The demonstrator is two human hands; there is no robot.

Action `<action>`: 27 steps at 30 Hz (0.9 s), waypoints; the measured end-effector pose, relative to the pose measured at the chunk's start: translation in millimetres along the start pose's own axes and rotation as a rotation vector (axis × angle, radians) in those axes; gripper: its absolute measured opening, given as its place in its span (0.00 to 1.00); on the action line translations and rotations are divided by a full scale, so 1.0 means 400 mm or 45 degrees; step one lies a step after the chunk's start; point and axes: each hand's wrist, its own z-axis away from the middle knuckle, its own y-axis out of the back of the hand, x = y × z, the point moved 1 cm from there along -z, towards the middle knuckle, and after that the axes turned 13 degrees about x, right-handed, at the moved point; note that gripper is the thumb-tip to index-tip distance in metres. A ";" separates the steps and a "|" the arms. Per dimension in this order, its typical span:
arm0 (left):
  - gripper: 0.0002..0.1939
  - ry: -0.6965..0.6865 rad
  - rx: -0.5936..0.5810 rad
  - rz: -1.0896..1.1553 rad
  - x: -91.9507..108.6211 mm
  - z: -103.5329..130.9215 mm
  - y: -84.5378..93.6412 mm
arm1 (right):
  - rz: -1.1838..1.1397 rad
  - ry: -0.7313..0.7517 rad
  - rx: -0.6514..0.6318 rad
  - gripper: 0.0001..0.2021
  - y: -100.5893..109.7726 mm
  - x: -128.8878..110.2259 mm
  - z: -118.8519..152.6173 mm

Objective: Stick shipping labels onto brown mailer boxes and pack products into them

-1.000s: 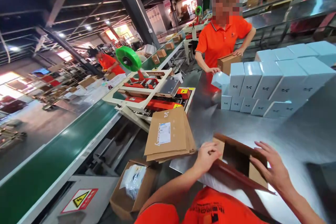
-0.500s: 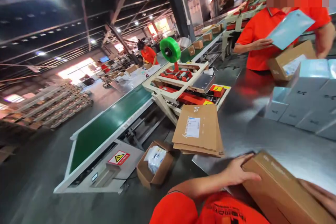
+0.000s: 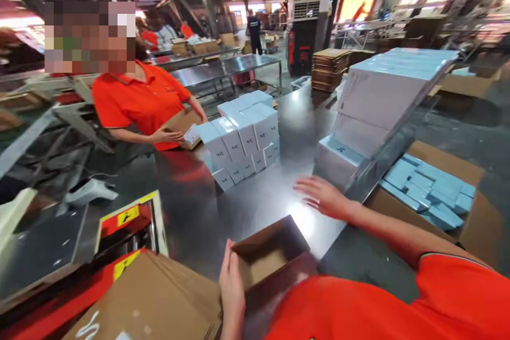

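An open-topped cardboard box [image 3: 274, 276] stands near my body at the table's front edge, its inside bare as far as it shows. My left hand [image 3: 232, 281] holds it by its left side, fingers along the upper edge. My right hand [image 3: 323, 197] reaches over the metal table [image 3: 255, 202] with fingers spread and nothing in them. The nearest thing to it is a white box [image 3: 343, 151] at the foot of a tall stack of white boxes [image 3: 382, 90]. Further left is another group of small white boxes [image 3: 243, 141], stacked in rows.
A co-worker in orange [image 3: 139, 101] stands across the table with a cardboard box [image 3: 185, 127]. Flattened cartons [image 3: 151, 297] lie beside a red taping machine [image 3: 131, 228] at left. At right, below the table edge, a large carton [image 3: 474, 212] holds small light-blue boxes [image 3: 434, 186].
My view has swung right. The cardboard box, held in both hands before, now shows its open top and stays in my left hand only. My right hand has left it and stretched out.
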 end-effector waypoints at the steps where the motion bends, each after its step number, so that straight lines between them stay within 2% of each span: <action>1: 0.27 -0.027 0.017 0.011 -0.006 -0.001 -0.013 | 0.142 -0.002 0.087 0.21 0.048 0.034 -0.026; 3: 0.26 -0.083 0.057 0.061 -0.013 -0.008 -0.050 | 0.526 -0.058 0.204 0.22 0.121 0.110 -0.062; 4: 0.25 -0.111 0.092 0.083 -0.014 -0.016 -0.074 | 0.704 -0.106 0.194 0.22 0.139 0.147 -0.067; 7: 0.19 -0.169 0.172 0.090 -0.004 -0.051 -0.149 | 0.945 -0.138 -0.034 0.23 0.130 0.232 -0.036; 9: 0.16 -0.200 0.114 0.077 0.011 -0.073 -0.195 | 0.934 -0.130 -0.102 0.27 0.109 0.255 -0.007; 13: 0.17 -0.196 -0.064 0.086 0.042 -0.090 -0.264 | 0.758 -0.244 -0.082 0.27 0.124 0.234 0.008; 17: 0.16 -0.144 -0.106 0.062 0.050 -0.091 -0.307 | 0.085 -0.064 0.023 0.29 0.154 0.136 0.023; 19: 0.15 -0.131 -0.093 0.033 0.049 -0.095 -0.319 | -0.155 0.051 -0.097 0.29 0.144 0.088 0.051; 21: 0.14 -0.128 -0.072 -0.004 0.052 -0.096 -0.324 | -0.236 0.132 -0.393 0.26 0.120 0.069 0.087; 23: 0.12 -0.150 -0.023 -0.047 0.061 -0.087 -0.319 | -0.244 0.133 -0.655 0.24 0.094 0.091 0.123; 24: 0.11 -0.166 0.017 -0.066 0.067 -0.076 -0.314 | -0.241 0.097 -0.707 0.25 0.081 0.117 0.138; 27: 0.05 -0.350 0.157 -0.238 0.085 -0.019 -0.296 | -0.282 -0.088 -0.654 0.34 0.030 0.216 0.168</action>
